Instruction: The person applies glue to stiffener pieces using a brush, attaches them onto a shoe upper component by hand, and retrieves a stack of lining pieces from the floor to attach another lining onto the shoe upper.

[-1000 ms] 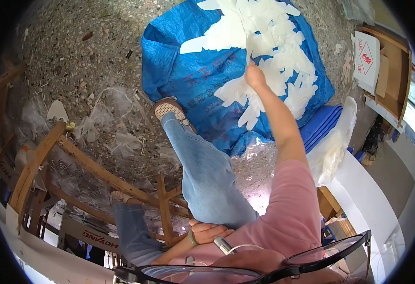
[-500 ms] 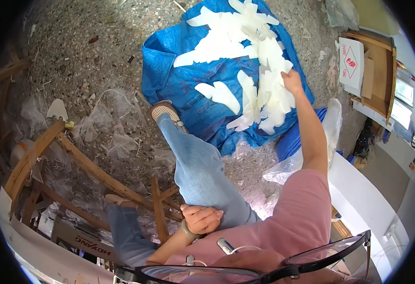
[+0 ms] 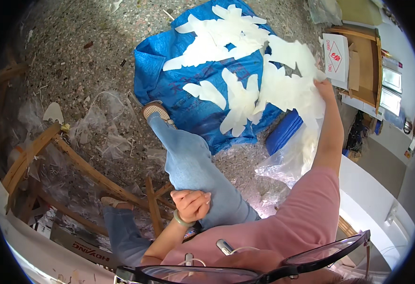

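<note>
Two hands are showing. The right hand point(image 3: 322, 87) is reaching far out to the upper right of the frame and is gripping the edge of a white cut-out sheet point(image 3: 288, 90). The left hand point(image 3: 191, 204) is curling into a loose fist and resting on the person's knee in blue jeans point(image 3: 193, 165), low in the middle, holding nothing.

One blue tarp point(image 3: 169, 90) is lying on the speckled floor point(image 3: 75, 47) at the top middle. Many white pieces are lying on it; they overlap, so I cannot count them, but one small piece point(image 3: 206, 92) and one long piece point(image 3: 238, 102) are lying apart from the pile.

One shoe point(image 3: 156, 110) is touching the tarp's left edge. Clear plastic bags point(image 3: 290, 158) are sitting just under the right arm. A wooden frame point(image 3: 75, 163) is filling the lower left. A white box point(image 3: 336, 56) is sitting on a wooden shelf point(image 3: 366, 71) at the upper right. The floor at the upper left is open.
</note>
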Demonstrator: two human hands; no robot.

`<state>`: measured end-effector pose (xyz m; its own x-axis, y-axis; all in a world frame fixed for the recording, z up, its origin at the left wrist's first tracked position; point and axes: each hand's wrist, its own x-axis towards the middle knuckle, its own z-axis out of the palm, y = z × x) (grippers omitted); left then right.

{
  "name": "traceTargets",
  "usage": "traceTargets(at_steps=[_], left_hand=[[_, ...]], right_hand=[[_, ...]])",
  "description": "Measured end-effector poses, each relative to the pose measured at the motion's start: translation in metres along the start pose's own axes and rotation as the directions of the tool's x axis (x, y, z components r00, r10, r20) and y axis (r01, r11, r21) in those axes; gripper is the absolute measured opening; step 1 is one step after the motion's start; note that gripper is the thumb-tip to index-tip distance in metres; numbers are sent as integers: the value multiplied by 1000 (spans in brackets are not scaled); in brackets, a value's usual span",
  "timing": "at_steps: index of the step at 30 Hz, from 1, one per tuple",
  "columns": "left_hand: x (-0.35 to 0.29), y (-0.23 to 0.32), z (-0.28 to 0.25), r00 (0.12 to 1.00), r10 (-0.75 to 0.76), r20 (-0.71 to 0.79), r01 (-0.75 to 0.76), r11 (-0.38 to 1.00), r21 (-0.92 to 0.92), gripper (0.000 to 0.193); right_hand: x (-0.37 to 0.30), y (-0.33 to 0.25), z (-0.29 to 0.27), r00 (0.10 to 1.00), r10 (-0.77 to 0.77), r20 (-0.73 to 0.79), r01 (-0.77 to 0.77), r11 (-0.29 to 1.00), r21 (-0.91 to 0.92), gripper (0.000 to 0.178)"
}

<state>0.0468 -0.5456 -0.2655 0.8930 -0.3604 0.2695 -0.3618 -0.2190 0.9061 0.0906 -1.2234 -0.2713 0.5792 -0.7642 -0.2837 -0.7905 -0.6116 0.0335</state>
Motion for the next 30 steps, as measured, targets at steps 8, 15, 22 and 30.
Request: traceTargets(at_steps=[8, 15, 22, 30], left_hand=[[2, 5, 1, 1000, -3, 8, 3, 1000, 6, 26], [3, 9, 1, 1000, -9, 2, 9, 999, 31, 23], [9, 16, 6, 999, -1, -43, 2, 1000, 20, 23], [9, 19, 5, 998, 19, -60, -17, 999, 38, 23]], right_hand=[[-32, 45, -103, 997, -5, -82, 15, 992, 123, 38], [-68, 62, -156, 984, -7, -180, 8, 1000, 0, 36], [-80, 78, -261, 955, -33, -295, 4, 995, -99, 38], [-127, 68, -332, 895, -26, -446, 8, 999, -43, 35]])
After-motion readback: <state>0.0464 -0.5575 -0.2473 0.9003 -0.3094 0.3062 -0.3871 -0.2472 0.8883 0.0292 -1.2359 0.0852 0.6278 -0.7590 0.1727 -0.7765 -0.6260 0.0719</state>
